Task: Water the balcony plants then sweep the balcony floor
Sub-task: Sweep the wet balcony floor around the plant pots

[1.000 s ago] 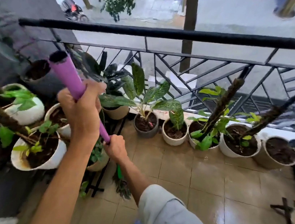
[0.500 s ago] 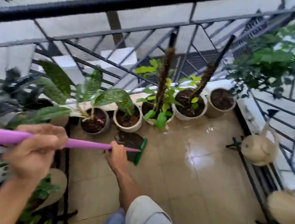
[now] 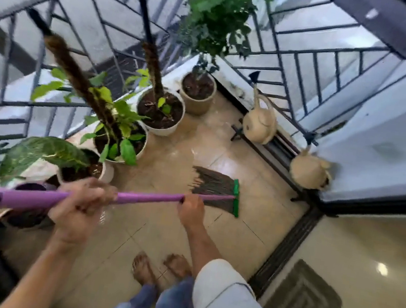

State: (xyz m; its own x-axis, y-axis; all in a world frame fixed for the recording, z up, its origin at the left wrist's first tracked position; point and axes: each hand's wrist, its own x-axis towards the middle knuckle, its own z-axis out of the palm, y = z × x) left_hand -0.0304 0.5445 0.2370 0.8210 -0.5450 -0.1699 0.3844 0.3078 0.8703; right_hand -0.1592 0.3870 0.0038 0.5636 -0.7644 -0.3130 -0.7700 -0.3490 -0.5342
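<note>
Left hand (image 3: 82, 204): curled round broom handle (image 3: 138, 197) near its top end.
Right hand (image 3: 193, 208): gripping the handle just behind the broom head (image 3: 213, 190).

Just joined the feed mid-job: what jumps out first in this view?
The purple broom handle crosses the lower middle, gripped by the left hand and right hand, bristles on the tiled floor. Potted plants line the railing at left.
</note>
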